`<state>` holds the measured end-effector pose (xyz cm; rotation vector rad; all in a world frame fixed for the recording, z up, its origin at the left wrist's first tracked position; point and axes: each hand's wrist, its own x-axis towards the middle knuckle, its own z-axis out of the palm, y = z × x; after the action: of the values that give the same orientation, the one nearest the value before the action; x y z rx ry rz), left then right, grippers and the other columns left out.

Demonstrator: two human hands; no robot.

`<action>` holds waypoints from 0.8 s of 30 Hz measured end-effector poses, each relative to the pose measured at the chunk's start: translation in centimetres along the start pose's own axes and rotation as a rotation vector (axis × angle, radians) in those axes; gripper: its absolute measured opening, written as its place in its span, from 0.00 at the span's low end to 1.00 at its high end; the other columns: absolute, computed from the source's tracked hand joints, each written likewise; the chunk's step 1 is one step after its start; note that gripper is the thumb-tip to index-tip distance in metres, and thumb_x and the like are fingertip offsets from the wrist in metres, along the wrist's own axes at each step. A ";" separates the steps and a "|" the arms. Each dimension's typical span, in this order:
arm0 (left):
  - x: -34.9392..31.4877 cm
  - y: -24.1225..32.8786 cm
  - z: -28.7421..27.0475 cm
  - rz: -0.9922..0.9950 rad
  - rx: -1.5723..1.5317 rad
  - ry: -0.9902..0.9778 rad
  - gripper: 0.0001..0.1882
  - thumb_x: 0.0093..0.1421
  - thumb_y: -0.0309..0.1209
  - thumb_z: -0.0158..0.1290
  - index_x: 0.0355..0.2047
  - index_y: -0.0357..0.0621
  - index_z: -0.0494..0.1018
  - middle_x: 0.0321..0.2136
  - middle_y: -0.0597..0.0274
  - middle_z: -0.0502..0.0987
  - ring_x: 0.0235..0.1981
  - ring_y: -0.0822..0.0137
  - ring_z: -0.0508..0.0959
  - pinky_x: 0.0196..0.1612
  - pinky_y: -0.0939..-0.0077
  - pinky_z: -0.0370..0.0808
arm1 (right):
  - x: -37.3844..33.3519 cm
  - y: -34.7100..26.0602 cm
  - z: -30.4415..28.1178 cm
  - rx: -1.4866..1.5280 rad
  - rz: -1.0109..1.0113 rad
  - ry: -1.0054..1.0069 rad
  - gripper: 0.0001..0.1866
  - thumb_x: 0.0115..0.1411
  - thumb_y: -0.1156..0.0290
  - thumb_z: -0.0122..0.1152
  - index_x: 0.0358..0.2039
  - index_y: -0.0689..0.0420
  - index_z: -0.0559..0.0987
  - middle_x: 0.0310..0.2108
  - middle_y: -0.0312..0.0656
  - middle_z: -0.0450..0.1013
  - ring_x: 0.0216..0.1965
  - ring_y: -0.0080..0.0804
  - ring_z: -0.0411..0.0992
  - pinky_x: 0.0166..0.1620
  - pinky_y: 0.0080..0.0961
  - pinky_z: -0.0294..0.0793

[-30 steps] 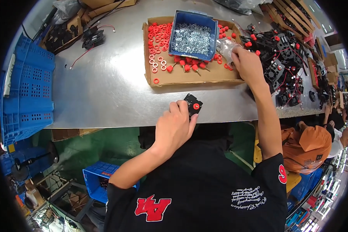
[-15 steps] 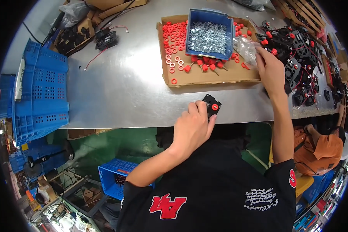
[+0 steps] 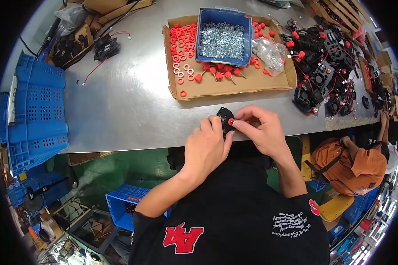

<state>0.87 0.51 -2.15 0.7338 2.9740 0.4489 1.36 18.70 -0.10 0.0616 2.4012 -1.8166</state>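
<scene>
My left hand [image 3: 206, 146] grips a small black fan part [image 3: 224, 117] at the near edge of the steel table [image 3: 124, 106]. On that part sits a red round piece [image 3: 231, 121], and the fingertips of my right hand [image 3: 260, 129] pinch it from the right. Both hands meet over the part, just in front of my chest. Farther back lies a flat cardboard tray [image 3: 234, 86] strewn with red washers [image 3: 183, 42] and red screw posts [image 3: 216, 73]. A blue bin of silver nuts [image 3: 223, 37] stands in that tray.
A heap of black fan units with red wires [image 3: 327, 73] fills the table's right side. A clear plastic bag [image 3: 270, 51] lies on the tray's right end. Blue crates [image 3: 33, 115] stand at the left, more black parts [image 3: 88, 46] at the back left. A seated person in orange [image 3: 356, 161] is at right.
My right hand has come back from the tray's right end to the black part held by my left hand, and now pinches the red piece on it. The view shifted slightly.
</scene>
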 end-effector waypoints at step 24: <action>0.0 0.0 -0.3 -0.054 -0.107 -0.048 0.23 0.66 0.45 0.52 0.41 0.33 0.64 0.32 0.45 0.72 0.26 0.47 0.79 0.26 0.58 0.78 | 18.0 -4.1 -1.1 -1.414 -0.511 -0.062 0.07 0.56 0.75 0.55 0.31 0.58 0.82 0.30 0.46 0.79 0.35 0.44 0.79 0.42 0.42 0.73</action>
<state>0.81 0.47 -1.85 0.6436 2.8906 0.5740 -17.00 17.83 1.79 -0.7446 3.1632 0.1815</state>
